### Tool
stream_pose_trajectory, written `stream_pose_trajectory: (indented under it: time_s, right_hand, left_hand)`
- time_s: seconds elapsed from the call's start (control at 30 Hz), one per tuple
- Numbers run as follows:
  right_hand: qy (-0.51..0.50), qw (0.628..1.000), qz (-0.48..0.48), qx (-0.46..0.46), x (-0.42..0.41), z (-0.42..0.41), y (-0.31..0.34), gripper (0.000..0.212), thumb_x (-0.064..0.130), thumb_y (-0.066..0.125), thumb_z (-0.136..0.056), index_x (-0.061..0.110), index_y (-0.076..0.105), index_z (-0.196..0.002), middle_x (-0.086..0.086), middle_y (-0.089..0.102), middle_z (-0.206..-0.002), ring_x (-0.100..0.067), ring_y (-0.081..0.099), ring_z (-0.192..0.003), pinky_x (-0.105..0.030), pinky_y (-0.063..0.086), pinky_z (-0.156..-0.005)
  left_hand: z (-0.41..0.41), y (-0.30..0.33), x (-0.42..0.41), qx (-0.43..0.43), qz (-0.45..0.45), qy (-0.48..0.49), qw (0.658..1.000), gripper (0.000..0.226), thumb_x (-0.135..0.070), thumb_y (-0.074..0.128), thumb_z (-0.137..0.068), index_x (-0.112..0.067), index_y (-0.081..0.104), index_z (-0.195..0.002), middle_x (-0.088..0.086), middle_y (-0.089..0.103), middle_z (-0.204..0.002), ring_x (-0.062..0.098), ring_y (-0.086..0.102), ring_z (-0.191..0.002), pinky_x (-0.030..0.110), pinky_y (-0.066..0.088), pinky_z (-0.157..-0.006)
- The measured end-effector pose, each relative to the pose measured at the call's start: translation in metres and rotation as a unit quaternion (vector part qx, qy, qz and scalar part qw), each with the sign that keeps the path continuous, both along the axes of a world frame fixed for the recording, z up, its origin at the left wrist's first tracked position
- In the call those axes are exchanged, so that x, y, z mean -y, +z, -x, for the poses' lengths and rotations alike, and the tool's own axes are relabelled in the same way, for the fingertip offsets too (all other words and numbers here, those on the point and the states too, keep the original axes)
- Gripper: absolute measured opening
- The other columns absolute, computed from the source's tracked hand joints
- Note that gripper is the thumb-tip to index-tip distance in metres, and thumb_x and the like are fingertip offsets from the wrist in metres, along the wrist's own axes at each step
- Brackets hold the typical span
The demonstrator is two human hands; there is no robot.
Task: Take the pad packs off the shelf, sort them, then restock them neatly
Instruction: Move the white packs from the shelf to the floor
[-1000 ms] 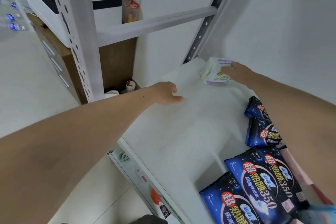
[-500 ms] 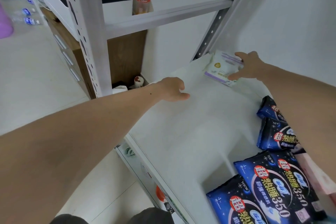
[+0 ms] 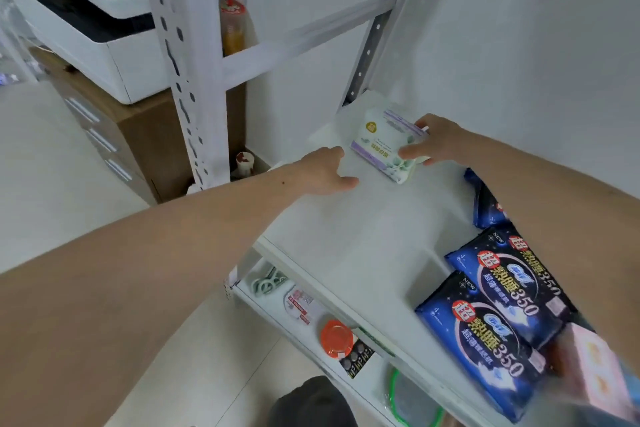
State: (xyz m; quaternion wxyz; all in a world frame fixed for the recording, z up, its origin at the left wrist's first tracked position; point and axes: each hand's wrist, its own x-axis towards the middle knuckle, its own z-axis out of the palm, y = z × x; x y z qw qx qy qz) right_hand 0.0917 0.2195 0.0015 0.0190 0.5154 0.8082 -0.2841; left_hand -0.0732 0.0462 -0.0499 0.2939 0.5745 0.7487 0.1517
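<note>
Right hand (image 3: 437, 144) grips white pack (image 3: 386, 146) at the shelf's (image 3: 346, 236) back corner, thumb in front, likely to lift it. Left hand (image 3: 325, 172) loose, holds nothing, resting beside it. Blue packs (image 3: 498, 315) lie at right.

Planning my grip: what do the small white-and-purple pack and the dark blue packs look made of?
The small white-and-purple pack, held by the right hand, looks like soft, slightly matte plastic film, rounded and puffy. The dark blue packs look like glossy printed film, with sheen and creases.
</note>
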Motion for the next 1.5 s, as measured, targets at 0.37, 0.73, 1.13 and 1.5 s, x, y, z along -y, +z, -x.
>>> stream_pose_trajectory:
  time_s: [0.37,0.73,1.13,1.5]
  right_hand:
    - [-0.065,0.994,0.058,-0.072,0.175,-0.062,0.047,0.062,0.022,0.082,-0.073,0.012,0.050,-0.124,-0.007,0.059,-0.113,-0.023,0.068,-0.092,-0.037,0.059,-0.081]
    - [-0.163,0.983,0.065,-0.054,0.325,-0.192,0.067,0.077,0.037,0.085,-0.066,0.021,0.047,-0.131,0.001,0.052,-0.124,-0.019,0.062,-0.101,-0.022,0.053,-0.076]
    - [-0.230,0.957,0.157,-0.079,0.477,-0.390,0.004,0.060,0.014,0.084,-0.071,0.019,0.051,-0.122,0.006,0.059,-0.107,-0.006,0.061,-0.082,-0.009,0.049,-0.053]
    - [-0.253,0.955,0.155,-0.011,0.554,-0.503,-0.190,0.076,0.031,0.088,-0.062,0.022,0.054,-0.130,0.001,0.061,-0.122,-0.019,0.055,-0.104,-0.027,0.044,-0.088]
  left_hand:
    - [-0.014,0.062,0.082,0.096,-0.060,-0.090,0.989,0.079,-0.041,0.059,-0.092,-0.013,0.011,-0.148,0.013,0.038,-0.144,0.028,0.045,-0.129,0.035,0.041,-0.098]
    - [-0.127,0.074,0.154,0.134,-0.053,-0.244,0.959,0.090,-0.056,0.073,-0.074,-0.028,0.023,-0.144,0.001,0.052,-0.129,0.018,0.051,-0.117,0.038,0.043,-0.102]
    - [-0.323,0.012,0.282,0.186,0.001,-0.256,0.949,0.086,-0.045,0.087,-0.062,-0.032,0.042,-0.133,-0.017,0.055,-0.105,0.004,0.056,-0.095,0.014,0.041,-0.070]
    - [-0.446,-0.169,0.358,0.164,0.109,-0.259,0.946,0.084,-0.036,0.085,-0.067,-0.025,0.036,-0.134,-0.004,0.057,-0.116,0.019,0.057,-0.106,0.028,0.045,-0.084]
